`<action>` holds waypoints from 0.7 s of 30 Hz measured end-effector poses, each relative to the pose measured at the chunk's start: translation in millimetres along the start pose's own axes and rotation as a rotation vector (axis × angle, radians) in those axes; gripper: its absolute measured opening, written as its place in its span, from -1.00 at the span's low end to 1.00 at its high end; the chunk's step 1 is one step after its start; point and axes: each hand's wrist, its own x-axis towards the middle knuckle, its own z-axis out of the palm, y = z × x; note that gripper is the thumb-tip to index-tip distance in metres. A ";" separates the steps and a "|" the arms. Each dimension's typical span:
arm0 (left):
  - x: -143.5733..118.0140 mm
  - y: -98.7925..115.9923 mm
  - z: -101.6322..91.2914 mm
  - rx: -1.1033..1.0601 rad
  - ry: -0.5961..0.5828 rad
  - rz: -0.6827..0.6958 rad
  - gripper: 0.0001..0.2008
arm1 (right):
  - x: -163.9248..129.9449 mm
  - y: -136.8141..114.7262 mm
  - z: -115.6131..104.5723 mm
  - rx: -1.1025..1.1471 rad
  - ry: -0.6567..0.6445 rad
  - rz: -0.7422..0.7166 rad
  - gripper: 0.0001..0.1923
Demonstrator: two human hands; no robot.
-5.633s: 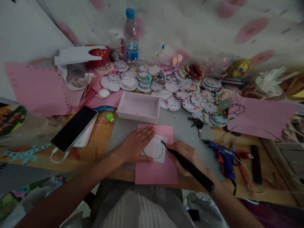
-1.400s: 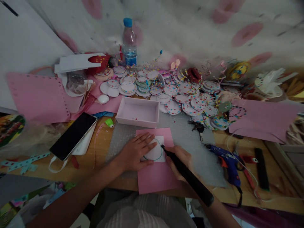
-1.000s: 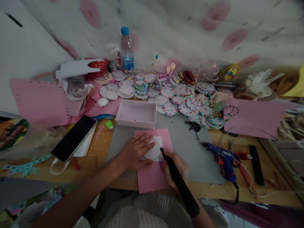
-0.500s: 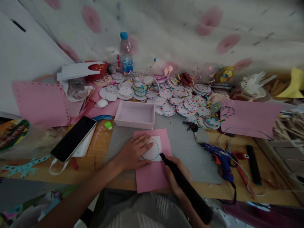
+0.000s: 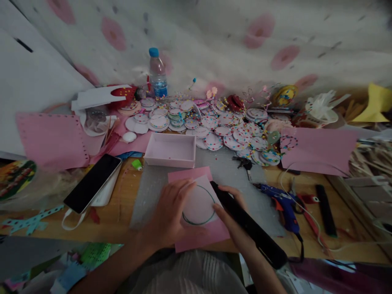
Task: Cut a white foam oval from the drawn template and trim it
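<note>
A white piece of paper (image 5: pixel 199 206) with a green circle outline on it is raised and tilted above a pink sheet (image 5: pixel 211 234). My left hand (image 5: pixel 171 208) grips the paper's left side, fingers along the top-left edge and thumb low down, blurred. In my right hand (image 5: pixel 232 212) is a long black tool (image 5: pixel 248 228), its front end pointing up and left and its back end near my forearm. The right thumb reaches the paper's right edge. What kind of tool it is, I cannot tell.
A grey cutting mat (image 5: pixel 254 200) lies under the work. Behind stand a pink open box (image 5: pixel 170 161), a pile of decorated round discs (image 5: pixel 214 141) and a water bottle (image 5: pixel 158 75). A phone (image 5: pixel 93 181) lies left; keys (image 5: pixel 243 163) and a blue glue gun (image 5: pixel 283 204) lie right.
The white paper has come up off the pink sheet and tilted, with my left hand now gripping its side instead of pressing flat. My right thumb has moved onto its edge. The view shifted slightly.
</note>
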 end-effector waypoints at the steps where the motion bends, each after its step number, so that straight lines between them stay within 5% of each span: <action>1: 1.0 0.0 -4.2 -0.093 -0.018 -0.058 -0.09 | -0.1 -2.6 0.5 -0.002 -0.016 -0.010 -0.64; 7: 20.6 -5.7 -37.9 -0.713 -0.426 -0.652 -0.64 | 1.7 -20.5 -1.2 0.246 -0.178 0.131 -0.61; 10: 21.6 -6.7 -47.5 -0.847 -0.521 -0.707 -0.64 | 3.8 -28.6 -4.1 0.425 -0.234 0.259 -0.54; 21: 9.9 -7.3 -41.5 -1.125 -0.425 -0.713 -0.57 | 3.7 -37.8 -5.2 0.725 -0.394 0.467 -0.47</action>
